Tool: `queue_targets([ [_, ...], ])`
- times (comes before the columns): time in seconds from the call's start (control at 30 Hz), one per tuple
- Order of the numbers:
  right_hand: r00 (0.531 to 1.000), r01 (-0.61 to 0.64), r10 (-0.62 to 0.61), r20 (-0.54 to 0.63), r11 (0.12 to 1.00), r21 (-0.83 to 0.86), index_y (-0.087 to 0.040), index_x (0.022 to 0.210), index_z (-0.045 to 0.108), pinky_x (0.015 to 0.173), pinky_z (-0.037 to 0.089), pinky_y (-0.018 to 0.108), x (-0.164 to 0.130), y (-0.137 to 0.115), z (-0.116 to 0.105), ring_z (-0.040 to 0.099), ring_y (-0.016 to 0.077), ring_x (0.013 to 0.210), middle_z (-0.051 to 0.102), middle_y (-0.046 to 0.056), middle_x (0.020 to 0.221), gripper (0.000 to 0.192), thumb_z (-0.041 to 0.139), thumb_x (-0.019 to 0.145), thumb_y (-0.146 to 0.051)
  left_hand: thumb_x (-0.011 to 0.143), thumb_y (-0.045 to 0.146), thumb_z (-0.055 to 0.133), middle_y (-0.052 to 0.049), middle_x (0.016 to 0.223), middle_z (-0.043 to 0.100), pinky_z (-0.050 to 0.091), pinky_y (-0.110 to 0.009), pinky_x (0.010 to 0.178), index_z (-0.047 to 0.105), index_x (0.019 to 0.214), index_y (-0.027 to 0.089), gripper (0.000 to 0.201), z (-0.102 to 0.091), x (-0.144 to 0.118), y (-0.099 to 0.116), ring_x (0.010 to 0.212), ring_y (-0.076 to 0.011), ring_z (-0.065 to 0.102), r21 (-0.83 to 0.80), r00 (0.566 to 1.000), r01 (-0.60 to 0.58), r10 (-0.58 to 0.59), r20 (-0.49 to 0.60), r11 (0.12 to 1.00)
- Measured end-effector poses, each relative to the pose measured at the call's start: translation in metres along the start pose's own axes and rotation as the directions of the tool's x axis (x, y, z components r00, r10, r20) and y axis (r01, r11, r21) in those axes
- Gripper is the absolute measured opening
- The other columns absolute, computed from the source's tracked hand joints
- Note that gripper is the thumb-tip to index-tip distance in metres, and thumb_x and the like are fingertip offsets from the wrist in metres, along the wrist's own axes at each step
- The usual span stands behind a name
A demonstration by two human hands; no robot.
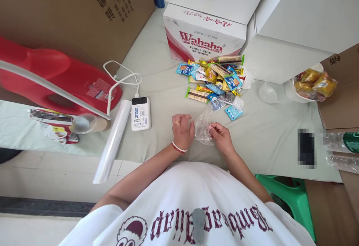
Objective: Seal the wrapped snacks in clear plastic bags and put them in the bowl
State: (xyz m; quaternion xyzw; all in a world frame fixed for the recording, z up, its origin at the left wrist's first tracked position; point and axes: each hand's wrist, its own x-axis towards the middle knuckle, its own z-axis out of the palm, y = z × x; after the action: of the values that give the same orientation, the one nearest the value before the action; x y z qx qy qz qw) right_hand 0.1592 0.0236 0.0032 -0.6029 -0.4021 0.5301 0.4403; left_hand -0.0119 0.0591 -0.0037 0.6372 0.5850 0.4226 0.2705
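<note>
— White shirt fills the bottom of the view; what are the hands doing above it?

— Both grip a clear bag [202, 127] between them, just above the grey cloth [157, 77]. Left hand [183, 130] is curled into a loose fist on the bag's left edge; right hand [221, 135] pinches the right edge with fingertips drawn together.

— Why hold it from both sides?

— I judge the film is limp and crumpled, so two grips keep it spread and off the cloth.

— Which way does it run?

— Its long axis goes away from the person, slightly rightward, towards the snack pile [214, 79]. Where its mouth is, I cannot tell; the plastic is too transparent.

— And around it?

— One blue packet [233, 112] lies just beyond the right hand. A power bank [140, 113] sits well left, cabled, beside a white roll [112, 141]. Behind the pile stands a Wahaha box [203, 33]; a bowl [304, 97] of yellow snacks is far right.
</note>
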Motion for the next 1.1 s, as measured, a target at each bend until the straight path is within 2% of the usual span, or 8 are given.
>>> queue_targets([
  [0.1, 0.999, 0.047, -0.046, 0.019, 0.999, -0.027, -0.023, 0.088, 0.069, 0.058, 0.045, 0.027, -0.001, -0.005, 0.008, 0.050, 0.0139, 0.061, 0.061, -0.002, 0.071, 0.034, 0.070, 0.085, -0.057, 0.092, 0.043, 0.063, -0.007, 0.087, 0.065, 0.047, -0.037, 0.085, 0.069, 0.089, 0.023, 0.022, -0.006, -0.002, 0.008, 0.087, -0.0236, 0.059, -0.139, 0.959, 0.003, 0.036, 0.282, 0.990],
  [0.23, 0.995, 0.103, -0.103, 0.008, 0.993, -0.065, -0.023, 0.090, 0.069, 0.062, 0.046, 0.027, -0.002, -0.008, 0.007, 0.053, 0.0152, 0.064, 0.064, 0.000, 0.075, 0.032, 0.068, 0.088, -0.055, 0.089, 0.052, 0.065, -0.002, 0.078, 0.065, 0.047, -0.030, 0.074, 0.067, 0.081, 0.020, 0.033, 0.001, 0.001, 0.012, 0.075, -0.0173, 0.057, -0.337, 0.882, 0.305, -0.131, 0.452, 0.891],
  [0.43, 0.978, 0.059, -0.065, -0.197, 0.998, -0.036, -0.023, 0.089, 0.066, 0.063, 0.046, 0.027, -0.019, 0.012, -0.029, 0.053, 0.0140, 0.064, 0.062, -0.001, 0.077, 0.031, 0.067, 0.091, -0.054, 0.069, 0.050, 0.088, -0.003, 0.088, 0.070, 0.054, -0.029, 0.077, 0.061, 0.074, 0.018, 0.042, -0.022, 0.016, -0.014, 0.082, -0.0142, 0.064, -0.683, 0.749, 0.649, -0.439, 0.497, 0.334],
  [0.5, 0.978, 0.027, -0.036, -0.205, 0.998, -0.048, -0.022, 0.089, 0.066, 0.063, 0.046, 0.028, -0.028, 0.020, -0.045, 0.053, 0.0136, 0.064, 0.063, 0.000, 0.079, 0.032, 0.068, 0.091, -0.054, 0.064, 0.044, 0.093, -0.005, 0.095, 0.072, 0.056, -0.029, 0.079, 0.064, 0.072, 0.016, 0.042, -0.039, 0.015, -0.024, 0.084, -0.0138, 0.066, -0.684, 0.716, 0.679, -0.447, 0.536, 0.266],
  [0.6, 0.997, -0.022, 0.011, -0.076, 0.989, -0.149, -0.021, 0.090, 0.068, 0.062, 0.048, 0.029, -0.039, 0.025, -0.065, 0.055, 0.0146, 0.064, 0.065, 0.001, 0.079, 0.037, 0.066, 0.091, -0.058, 0.064, 0.041, 0.095, -0.009, 0.105, 0.074, 0.055, -0.029, 0.080, 0.070, 0.072, 0.014, 0.037, -0.057, 0.005, -0.035, 0.086, -0.0140, 0.066, -0.640, 0.710, 0.697, -0.437, 0.553, 0.323],
  [0.73, 0.992, 0.125, -0.123, 0.032, 0.899, -0.420, -0.022, 0.110, 0.072, 0.077, 0.056, 0.035, -0.031, 0.010, -0.072, 0.066, 0.0226, 0.093, 0.072, 0.009, 0.108, 0.042, 0.062, 0.093, -0.059, 0.074, 0.040, 0.089, -0.009, 0.107, 0.073, 0.055, -0.032, 0.088, 0.074, 0.076, 0.016, 0.029, -0.059, -0.010, -0.036, 0.095, -0.0176, 0.067, -0.598, 0.795, 0.598, -0.302, 0.526, 0.534],
  [0.93, 0.954, 0.296, -0.205, 0.218, 0.758, -0.582, -0.020, 0.109, 0.072, 0.086, 0.052, 0.038, 0.025, -0.010, -0.028, 0.065, 0.0261, 0.100, 0.073, 0.010, 0.104, 0.038, 0.067, 0.087, -0.051, 0.079, 0.038, 0.086, -0.008, 0.106, 0.069, 0.055, -0.032, 0.085, 0.077, 0.082, 0.020, 0.021, -0.048, -0.014, -0.022, 0.097, -0.0186, 0.067, -0.590, 0.868, 0.390, -0.069, 0.491, 0.707],
  [1.1, 0.961, 0.274, -0.254, 0.106, 0.836, -0.475, -0.021, 0.091, 0.066, 0.076, 0.049, 0.032, 0.055, -0.005, -0.011, 0.062, 0.0195, 0.080, 0.068, 0.004, 0.084, 0.027, 0.052, 0.094, -0.044, 0.085, 0.045, 0.080, -0.004, 0.088, 0.070, 0.054, -0.030, 0.077, 0.072, 0.088, 0.020, 0.026, -0.062, -0.013, -0.032, 0.080, -0.0158, 0.064, -0.557, 0.914, 0.370, -0.183, 0.362, 0.743],
])
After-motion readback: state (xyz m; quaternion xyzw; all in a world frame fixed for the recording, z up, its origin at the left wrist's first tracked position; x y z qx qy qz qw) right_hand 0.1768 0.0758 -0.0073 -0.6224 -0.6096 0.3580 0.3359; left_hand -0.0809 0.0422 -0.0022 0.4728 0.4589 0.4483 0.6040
